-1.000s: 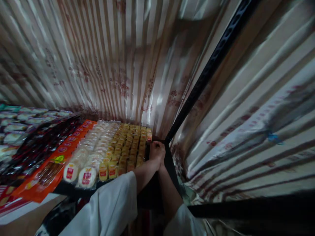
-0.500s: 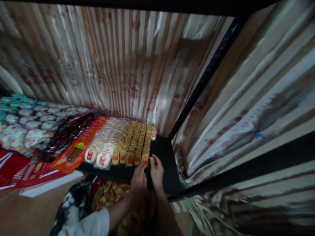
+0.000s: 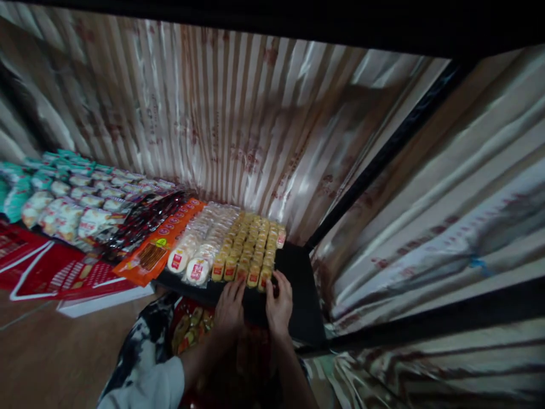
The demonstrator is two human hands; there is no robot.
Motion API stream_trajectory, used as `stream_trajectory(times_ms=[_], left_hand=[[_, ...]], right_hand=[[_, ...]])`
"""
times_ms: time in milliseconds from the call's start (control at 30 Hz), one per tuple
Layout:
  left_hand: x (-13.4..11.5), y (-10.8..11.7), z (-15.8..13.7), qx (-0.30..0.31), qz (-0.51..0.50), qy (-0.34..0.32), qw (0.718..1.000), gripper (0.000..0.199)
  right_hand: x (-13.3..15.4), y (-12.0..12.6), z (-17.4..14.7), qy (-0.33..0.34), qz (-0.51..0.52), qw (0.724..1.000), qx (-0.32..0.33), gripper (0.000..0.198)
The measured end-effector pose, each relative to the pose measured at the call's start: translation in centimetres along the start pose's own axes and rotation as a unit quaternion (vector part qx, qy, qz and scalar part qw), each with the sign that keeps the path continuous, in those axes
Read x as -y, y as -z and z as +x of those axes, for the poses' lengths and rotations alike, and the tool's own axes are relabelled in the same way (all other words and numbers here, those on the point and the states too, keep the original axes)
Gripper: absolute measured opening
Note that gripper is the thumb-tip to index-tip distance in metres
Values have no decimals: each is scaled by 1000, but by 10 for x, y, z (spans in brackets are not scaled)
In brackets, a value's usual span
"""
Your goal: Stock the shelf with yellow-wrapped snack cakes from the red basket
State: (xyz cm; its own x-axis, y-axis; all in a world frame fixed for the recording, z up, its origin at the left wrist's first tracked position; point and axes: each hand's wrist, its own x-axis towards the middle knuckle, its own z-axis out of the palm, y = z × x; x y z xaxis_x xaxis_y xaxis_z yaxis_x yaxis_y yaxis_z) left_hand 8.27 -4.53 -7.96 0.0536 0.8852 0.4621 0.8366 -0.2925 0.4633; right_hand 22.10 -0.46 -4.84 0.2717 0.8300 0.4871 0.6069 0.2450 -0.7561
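Note:
Rows of small yellow wrapped cakes (image 3: 248,247) with red labels stand on a black shelf (image 3: 298,284). At their front edge, my left hand (image 3: 230,304) has its fingers stretched out, the tips touching or very close to a cake in the middle of the front row. My right hand (image 3: 280,301) is at the row's right end, thumb and fingers apart and curved beside the last cake; whether it touches is hard to tell. Left of the cakes lie clear packs of round white biscuits (image 3: 196,270) with red labels.
Farther left are an orange snack bag (image 3: 147,258), dark shiny packs (image 3: 147,221), white packs (image 3: 91,221) and teal packs (image 3: 17,196). Below is a red container of wrapped food (image 3: 193,329). A black post (image 3: 383,147) and striped plastic sheeting (image 3: 238,113) enclose the shelf.
My hands have moved apart: the left now lies along the front row, the right stays at its right end. The view has shifted, so the shelf's goods appear farther right.

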Motion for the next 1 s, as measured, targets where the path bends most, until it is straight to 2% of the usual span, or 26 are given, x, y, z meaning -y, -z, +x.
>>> stream_trajectory(times_ms=[167, 367, 467, 600, 767, 900, 1000], left_hand=[[14, -5, -4, -95, 68, 26, 993, 57], [30, -11, -2, -106, 106, 9, 989, 48], [34, -17, 2, -108, 124, 3, 986, 42], [35, -20, 5, -106, 132, 0, 986, 42], [34, -14, 6, -88, 140, 8, 986, 44], [34, -13, 5, -99, 126, -7, 987, 43], [35, -13, 5, -116, 122, -14, 986, 44]], right_hand=[[35, -12, 3, 115, -34, 989, 91, 33], [54, -41, 7, 190, -80, 962, 181, 35], [57, -49, 11, 194, -118, 950, 213, 35], [55, -54, 23, 206, -136, 945, 216, 36], [58, -67, 62, 189, -197, 938, 212, 41], [67, -86, 96, 161, -276, 904, 285, 50], [69, -95, 106, 139, -313, 872, 350, 54]])
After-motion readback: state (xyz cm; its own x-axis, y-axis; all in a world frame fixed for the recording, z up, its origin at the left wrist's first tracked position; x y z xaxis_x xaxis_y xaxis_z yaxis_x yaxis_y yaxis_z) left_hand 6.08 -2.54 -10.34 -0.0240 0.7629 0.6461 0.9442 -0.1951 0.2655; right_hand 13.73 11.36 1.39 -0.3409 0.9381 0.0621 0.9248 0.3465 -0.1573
